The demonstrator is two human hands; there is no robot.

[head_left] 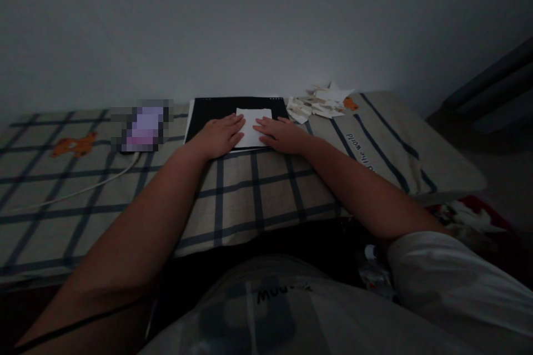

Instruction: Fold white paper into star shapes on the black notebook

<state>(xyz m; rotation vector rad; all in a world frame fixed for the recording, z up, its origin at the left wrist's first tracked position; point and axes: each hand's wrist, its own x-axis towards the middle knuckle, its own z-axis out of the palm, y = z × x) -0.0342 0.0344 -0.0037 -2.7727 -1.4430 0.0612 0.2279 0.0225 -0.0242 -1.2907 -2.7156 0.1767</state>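
A small white sheet of paper [252,128] lies on a flat black pad [214,109], close to the pad's near edge. My left hand [220,134] rests flat with fingers stretched out, its fingertips at the paper's left edge. From the other side, my right hand [285,134] lies flat as well, its spread fingers over the paper's right edge. Neither hand grips anything. A pale layer shows under the pad's left side.
Scraps of torn white paper [320,104] are heaped right of the pad. On the left, a phone [144,127] with a white cable [104,179] lies on the checked tablecloth [237,194]. A wall [233,22] stands behind. Below right, a red container [514,233] holds white scraps.
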